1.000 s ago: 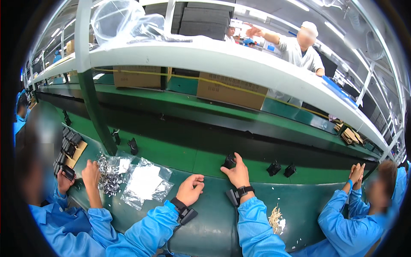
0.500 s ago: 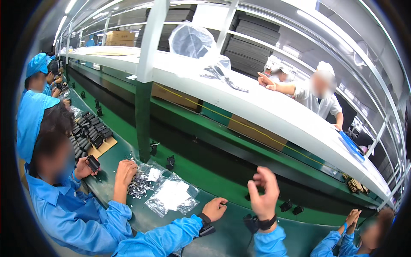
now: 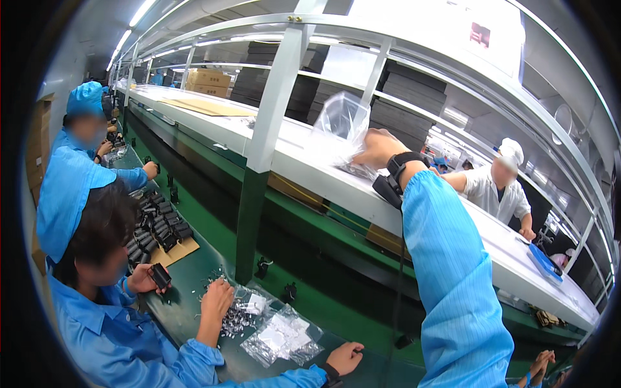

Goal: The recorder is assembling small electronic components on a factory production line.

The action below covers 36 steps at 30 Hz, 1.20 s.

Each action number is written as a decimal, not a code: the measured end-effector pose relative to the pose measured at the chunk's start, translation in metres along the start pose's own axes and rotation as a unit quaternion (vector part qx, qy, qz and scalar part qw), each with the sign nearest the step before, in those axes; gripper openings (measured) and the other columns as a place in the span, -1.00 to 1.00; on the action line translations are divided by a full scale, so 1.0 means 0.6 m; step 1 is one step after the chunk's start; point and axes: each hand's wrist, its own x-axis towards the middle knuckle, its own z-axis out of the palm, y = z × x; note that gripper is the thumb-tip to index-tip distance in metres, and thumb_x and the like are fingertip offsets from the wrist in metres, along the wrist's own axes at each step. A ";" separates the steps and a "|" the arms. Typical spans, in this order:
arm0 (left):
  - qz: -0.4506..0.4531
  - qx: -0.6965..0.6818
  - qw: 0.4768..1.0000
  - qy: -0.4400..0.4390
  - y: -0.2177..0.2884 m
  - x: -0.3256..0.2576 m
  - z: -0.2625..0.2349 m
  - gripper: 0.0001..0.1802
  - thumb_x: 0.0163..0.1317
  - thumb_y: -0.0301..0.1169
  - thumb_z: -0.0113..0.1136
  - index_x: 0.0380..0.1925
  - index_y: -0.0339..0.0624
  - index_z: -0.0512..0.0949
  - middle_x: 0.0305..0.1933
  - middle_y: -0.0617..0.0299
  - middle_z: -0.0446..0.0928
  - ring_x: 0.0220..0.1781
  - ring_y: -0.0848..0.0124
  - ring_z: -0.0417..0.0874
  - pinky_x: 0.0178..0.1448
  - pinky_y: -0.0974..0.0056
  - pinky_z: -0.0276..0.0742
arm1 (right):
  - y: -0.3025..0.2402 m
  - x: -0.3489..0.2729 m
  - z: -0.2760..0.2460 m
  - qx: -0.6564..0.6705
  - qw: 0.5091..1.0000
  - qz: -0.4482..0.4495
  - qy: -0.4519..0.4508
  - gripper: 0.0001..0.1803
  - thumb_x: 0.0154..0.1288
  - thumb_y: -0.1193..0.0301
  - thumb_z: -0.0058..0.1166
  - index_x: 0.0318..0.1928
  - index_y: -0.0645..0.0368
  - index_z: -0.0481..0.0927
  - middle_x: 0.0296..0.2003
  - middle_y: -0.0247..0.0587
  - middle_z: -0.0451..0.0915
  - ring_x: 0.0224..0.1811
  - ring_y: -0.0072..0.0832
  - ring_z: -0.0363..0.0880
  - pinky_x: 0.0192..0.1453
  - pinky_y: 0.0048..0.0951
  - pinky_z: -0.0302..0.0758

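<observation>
My right hand (image 3: 377, 149) is raised to the white upper shelf (image 3: 213, 126), wearing a black wrist strap. Its fingers are closed on the lower part of a crumpled clear plastic bag (image 3: 339, 123) that stands on the shelf. My left hand (image 3: 346, 357) rests low on the green table (image 3: 194, 304), fingers loosely spread and holding nothing. Just left of it lie flat clear bags of small parts (image 3: 281, 336).
A co-worker in blue at my left holds a small black part (image 3: 160, 275) and reaches into a pile of metal pieces (image 3: 234, 318). Black parts sit on cardboard (image 3: 158, 227). A green post (image 3: 249, 220) carries the shelf. A person in white (image 3: 501, 187) works across it.
My right hand left the black part on the lower belt and rose to the bag on the upper shelf. The view swung left and upward. My left hand stayed on the table.
</observation>
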 end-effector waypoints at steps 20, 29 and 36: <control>0.053 -0.016 0.996 0.071 0.007 0.011 0.007 -0.73 0.24 -0.37 0.22 -0.04 -0.06 0.58 -0.13 0.02 0.60 -0.23 -0.01 0.66 -0.15 0.01 0.59 | 0.174 0.016 -0.019 0.531 0.842 0.084 -0.038 -0.71 0.39 0.51 0.14 0.07 0.37 0.54 -0.12 -0.01 0.67 -0.23 -0.30 0.76 -0.08 -0.37 0.77; 0.070 0.014 0.993 0.092 -0.007 0.002 0.013 -0.72 0.24 -0.37 0.22 -0.03 -0.08 0.58 -0.14 0.02 0.62 -0.25 0.09 0.71 -0.16 0.07 0.63 | 0.146 -0.022 -0.032 0.316 0.936 -0.040 -0.148 -0.50 0.35 0.27 0.30 0.24 0.15 0.58 -0.06 -0.25 0.71 -0.22 -0.57 0.66 -0.24 -0.53 0.63; 0.011 -0.005 1.000 -0.012 -0.005 0.013 -0.003 -0.63 0.34 -0.29 0.14 0.11 -0.14 0.54 0.04 0.06 0.58 -0.14 0.26 0.71 -0.01 0.19 0.61 | 0.095 -0.088 -0.042 0.197 0.978 -0.034 -0.067 -0.30 0.15 0.09 0.33 0.18 0.36 0.58 0.07 0.01 0.66 0.02 -0.27 0.67 0.13 -0.29 0.57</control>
